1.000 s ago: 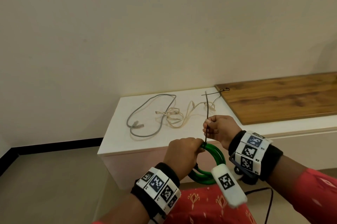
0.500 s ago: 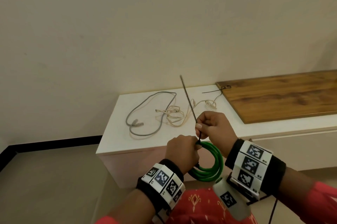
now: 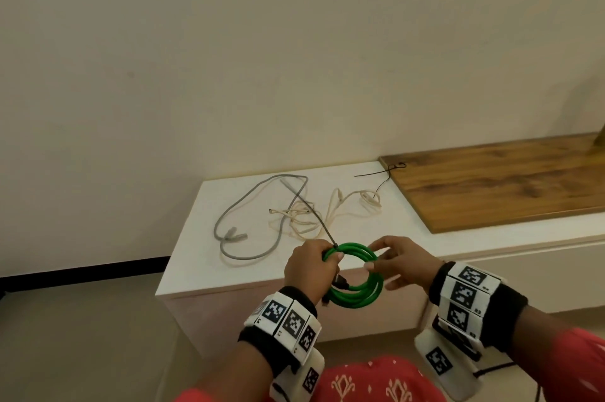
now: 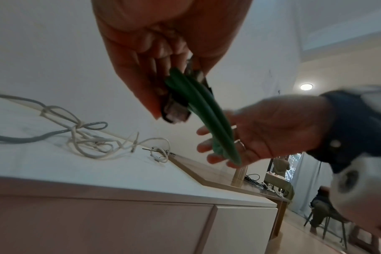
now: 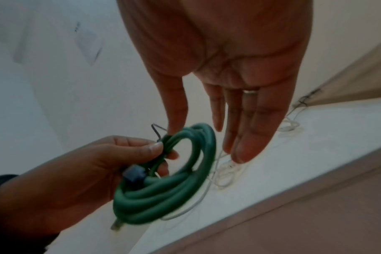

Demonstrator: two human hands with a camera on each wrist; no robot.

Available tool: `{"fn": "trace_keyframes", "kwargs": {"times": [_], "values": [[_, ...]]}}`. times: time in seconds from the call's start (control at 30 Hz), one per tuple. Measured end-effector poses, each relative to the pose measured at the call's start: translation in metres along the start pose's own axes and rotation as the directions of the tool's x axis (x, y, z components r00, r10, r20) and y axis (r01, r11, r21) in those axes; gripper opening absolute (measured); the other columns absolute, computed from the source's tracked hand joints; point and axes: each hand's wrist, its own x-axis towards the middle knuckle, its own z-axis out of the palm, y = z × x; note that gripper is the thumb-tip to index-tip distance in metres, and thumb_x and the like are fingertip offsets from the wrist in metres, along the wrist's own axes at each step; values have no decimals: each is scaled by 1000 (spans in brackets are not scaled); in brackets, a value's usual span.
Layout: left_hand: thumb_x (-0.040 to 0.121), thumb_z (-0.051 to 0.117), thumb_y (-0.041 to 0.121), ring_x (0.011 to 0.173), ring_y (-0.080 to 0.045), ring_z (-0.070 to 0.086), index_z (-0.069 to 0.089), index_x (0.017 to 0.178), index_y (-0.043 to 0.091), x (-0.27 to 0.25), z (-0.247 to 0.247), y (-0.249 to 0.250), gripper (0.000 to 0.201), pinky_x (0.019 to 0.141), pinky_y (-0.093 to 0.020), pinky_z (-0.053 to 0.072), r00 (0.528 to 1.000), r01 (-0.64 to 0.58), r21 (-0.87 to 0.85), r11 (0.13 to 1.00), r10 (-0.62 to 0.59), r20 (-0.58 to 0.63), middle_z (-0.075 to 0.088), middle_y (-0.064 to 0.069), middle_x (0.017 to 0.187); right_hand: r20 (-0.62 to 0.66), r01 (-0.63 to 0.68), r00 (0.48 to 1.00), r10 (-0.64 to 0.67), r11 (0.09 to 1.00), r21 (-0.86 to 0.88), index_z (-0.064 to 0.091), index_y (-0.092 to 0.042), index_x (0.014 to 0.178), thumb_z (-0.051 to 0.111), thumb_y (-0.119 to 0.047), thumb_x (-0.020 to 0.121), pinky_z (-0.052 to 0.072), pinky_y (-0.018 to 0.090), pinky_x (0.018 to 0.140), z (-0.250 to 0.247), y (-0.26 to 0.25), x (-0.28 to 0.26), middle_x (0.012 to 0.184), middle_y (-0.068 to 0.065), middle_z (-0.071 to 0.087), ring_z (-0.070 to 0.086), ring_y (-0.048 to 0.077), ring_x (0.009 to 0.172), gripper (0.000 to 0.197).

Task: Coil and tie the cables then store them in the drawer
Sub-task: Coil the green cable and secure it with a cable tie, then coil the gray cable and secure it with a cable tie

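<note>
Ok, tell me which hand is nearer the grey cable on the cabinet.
Left. The left hand grips the green coil just right of the grey cable; the right hand is farther right, past the coil.

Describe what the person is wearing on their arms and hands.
Each wrist carries a black band wrapped with white blocks printed with black square codes: left wristband, right wristband. A white camera pod with a code hangs below each. Sleeves are red. A ring circles one right finger.

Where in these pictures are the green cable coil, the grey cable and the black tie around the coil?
green cable coil (image 3: 366, 298): head view, lower arc of the loops.
grey cable (image 3: 229, 210): head view, left curve on the white cabinet top.
black tie (image 3: 322, 221): head view, free tail above the coil.
</note>
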Motion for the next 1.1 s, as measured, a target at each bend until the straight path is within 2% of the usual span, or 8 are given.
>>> {"fn": "trace_keyframes", "kwargs": {"times": [0.23, 0.33, 0.5, 0.7, 0.83, 0.93, 1.0, 1.1], "values": [[85, 57, 33, 84, -29, 66, 67, 94, 7, 31, 19, 0, 30, 79, -47, 55, 1000, 21, -183, 983, -22, -5, 71, -15, 87, -95, -103, 990, 102, 995, -1, 53, -8, 80, 61, 8, 80, 50, 23, 40, -25, 0, 38, 59, 12, 50, 49, 14, 38, 18], [88, 56, 32, 100, -24, 63, 60, 115, 8, 45, 22, -7, 37, 91, -42, 51, 998, 65, -150, 987, -64, 6, 68, -12, 107, -206, -160, 966, 153, 987, -19, 52, -6, 86, 61, 6, 82, 51, 25, 41, -50, 0, 65, 61, 12, 54, 54, 18, 45, 16], [88, 56, 28, 103, -19, 61, 60, 114, 9, 63, 18, -38, 33, 95, -31, 46, 995, 100, -32, 994, -101, -4, 66, -8, 112, -300, -279, 917, 263, 960, -9, 49, -5, 98, 58, 6, 84, 48, 32, 52, -81, 8, 111, 66, 13, 55, 54, 24, 56, 20], [87, 58, 22, 98, -18, 61, 63, 108, 8, 81, 9, -77, 26, 85, -23, 43, 986, 164, 16, 986, -163, -44, 68, -10, 108, -334, -367, 877, 345, 930, -2, 49, 0, 79, 59, 10, 81, 44, 39, 56, -86, 24, 143, 63, 16, 53, 50, 27, 56, 14], [86, 60, 22, 105, -23, 59, 62, 110, 9, 91, 0, -103, 27, 90, -29, 42, 974, 224, 107, 969, -217, -68, 65, -10, 114, -378, -386, 855, 356, 922, -5, 53, 2, 73, 65, 5, 78, 45, 32, 47, -84, 37, 150, 59, 14, 51, 46, 25, 51, 13], [88, 56, 20, 117, -25, 51, 56, 117, 10, 97, -7, -120, 31, 96, -32, 39, 966, 257, 240, 936, -245, -78, 55, -10, 125, -388, -389, 857, 339, 920, -55, 54, 0, 66, 66, 1, 79, 48, 36, 57, -84, 38, 149, 63, 14, 50, 49, 26, 61, 18], [89, 54, 19, 121, -26, 44, 51, 123, 11, 98, -10, -131, 35, 98, -33, 36, 967, 253, 344, 904, -245, -68, 48, -10, 131, -399, -369, 865, 305, 924, -95, 56, 3, 78, 67, -2, 79, 49, 38, 60, -83, 35, 147, 71, 13, 50, 49, 27, 68, 12], [90, 49, 17, 119, -27, 43, 48, 121, 10, 97, -12, -141, 32, 96, -33, 38, 969, 224, 516, 827, -247, -25, 47, -12, 127, -458, -306, 871, 179, 926, -220, 59, 2, 96, 72, -11, 76, 50, 45, 84, -79, 29, 147, 88, 15, 56, 53, 30, 84, 27]]}}
